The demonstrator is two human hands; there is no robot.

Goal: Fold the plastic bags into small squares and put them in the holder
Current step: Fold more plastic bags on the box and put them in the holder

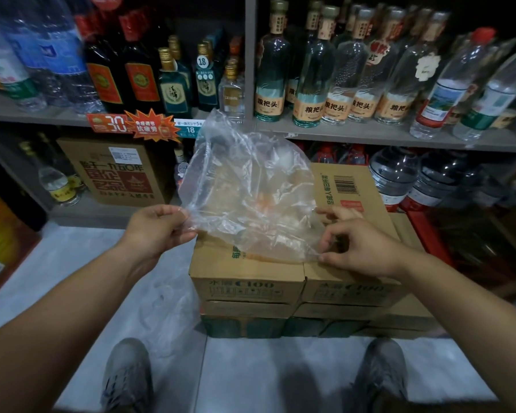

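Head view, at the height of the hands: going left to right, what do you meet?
In order: left hand → clear plastic bag, pinched at both sides and held up over the cardboard cartons → right hand.

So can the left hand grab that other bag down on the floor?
Probably yes: the floor bag lies just below the left hand, beside the boxes, nothing between. But that hand pinches the clear bag now.
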